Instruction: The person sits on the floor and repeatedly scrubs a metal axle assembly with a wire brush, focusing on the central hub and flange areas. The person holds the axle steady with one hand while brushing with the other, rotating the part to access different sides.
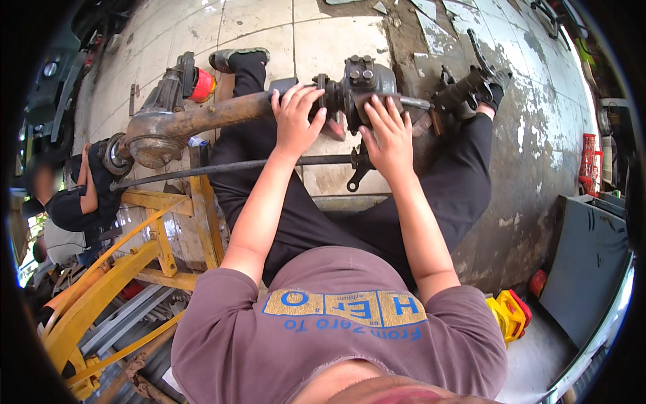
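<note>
One shirt (336,343) sits nearest. Your left hand (296,124) lies spread over one pipe (222,116), your right hand (389,145) spread on one case (382,79) with four bolts (368,74)

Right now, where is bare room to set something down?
Pale tiles beyond the dark housing, between the left shoe and the broken floor strip, look open. So does worn floor between the right knee and grey cabinet. Crowded: around the left hand and right hand, and at the yellow frame, lower left.
</note>
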{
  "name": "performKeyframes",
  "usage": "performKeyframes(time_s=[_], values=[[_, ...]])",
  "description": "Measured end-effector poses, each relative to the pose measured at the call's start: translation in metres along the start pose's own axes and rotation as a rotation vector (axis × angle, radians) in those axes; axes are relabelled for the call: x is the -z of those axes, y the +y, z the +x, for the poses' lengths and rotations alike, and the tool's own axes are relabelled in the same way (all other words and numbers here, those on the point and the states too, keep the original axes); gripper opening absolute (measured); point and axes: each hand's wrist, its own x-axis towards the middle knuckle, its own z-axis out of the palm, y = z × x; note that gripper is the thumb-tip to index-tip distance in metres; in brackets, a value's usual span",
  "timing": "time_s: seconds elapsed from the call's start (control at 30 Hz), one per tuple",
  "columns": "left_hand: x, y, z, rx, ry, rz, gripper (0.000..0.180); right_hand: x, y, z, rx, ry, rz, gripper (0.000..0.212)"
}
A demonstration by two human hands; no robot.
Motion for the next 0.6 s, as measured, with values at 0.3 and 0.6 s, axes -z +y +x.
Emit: performKeyframes(time_s=[0.3,0.6], values=[[-0.001,-0.001,0.0,-0.013,0.002,0.002,0.042,0.0,0.007,0.004,0.031,0.044,0.02,0.045],[0.001,0.0,0.0,-0.006,-0.005,-0.006,0.043,0.001,0.009,0.013,0.043,0.082,-0.005,0.036]])
